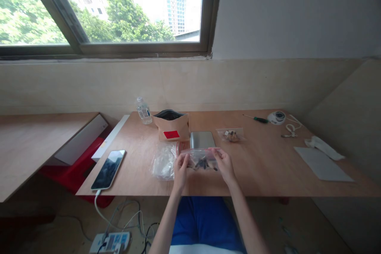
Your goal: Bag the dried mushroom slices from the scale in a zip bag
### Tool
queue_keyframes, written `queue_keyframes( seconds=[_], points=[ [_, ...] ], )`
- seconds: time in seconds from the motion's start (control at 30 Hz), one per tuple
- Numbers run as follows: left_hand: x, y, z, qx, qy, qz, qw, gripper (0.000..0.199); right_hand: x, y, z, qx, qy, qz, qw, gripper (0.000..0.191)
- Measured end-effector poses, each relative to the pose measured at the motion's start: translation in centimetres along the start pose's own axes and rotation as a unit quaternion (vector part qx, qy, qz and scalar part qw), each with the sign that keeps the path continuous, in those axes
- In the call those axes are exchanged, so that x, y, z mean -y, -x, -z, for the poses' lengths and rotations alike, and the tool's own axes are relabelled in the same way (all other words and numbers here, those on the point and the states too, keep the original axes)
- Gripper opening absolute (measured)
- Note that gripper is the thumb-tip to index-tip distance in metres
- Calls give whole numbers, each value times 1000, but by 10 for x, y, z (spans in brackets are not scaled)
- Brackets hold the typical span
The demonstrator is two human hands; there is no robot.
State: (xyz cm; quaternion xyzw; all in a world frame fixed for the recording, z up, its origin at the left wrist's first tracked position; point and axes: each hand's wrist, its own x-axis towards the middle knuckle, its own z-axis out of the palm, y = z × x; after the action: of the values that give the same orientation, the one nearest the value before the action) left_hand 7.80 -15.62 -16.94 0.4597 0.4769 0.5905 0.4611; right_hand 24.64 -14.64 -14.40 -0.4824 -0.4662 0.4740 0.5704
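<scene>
Between my hands is a clear zip bag with several dark and tan pieces inside, too small to name. My left hand pinches its left edge and my right hand its top right corner. Just left of my left hand lies a stack of clear plastic bags. Behind the held bag rests a flat silver device, perhaps a scale, its front edge partly hidden. An open brown paper pouch with a red label stands at the back. Another filled zip bag lies to the right.
A water bottle stands at the back left, with a phone on a cable at the front left. A screwdriver, a white dome camera, a white sheet and a white cloth-like roll lie on the right.
</scene>
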Motion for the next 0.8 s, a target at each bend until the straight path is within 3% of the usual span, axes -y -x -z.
queue_keyframes(
  seconds=[0.2,0.33,0.6,0.8],
  points=[
    [24,-12,-9,-40,-62,-31,997,36,-40,-12,20,-54,126,37,990,46],
    [31,-20,-9,-19,-66,-28,997,32,-60,-12,29,-91,179,42,979,45],
    [31,-21,-6,6,-10,15,1000,30,-70,-11,36,-179,143,38,973,43],
    [29,-19,-10,-5,-18,8,1000,29,-71,-12,37,-165,128,40,977,39]
  ],
)
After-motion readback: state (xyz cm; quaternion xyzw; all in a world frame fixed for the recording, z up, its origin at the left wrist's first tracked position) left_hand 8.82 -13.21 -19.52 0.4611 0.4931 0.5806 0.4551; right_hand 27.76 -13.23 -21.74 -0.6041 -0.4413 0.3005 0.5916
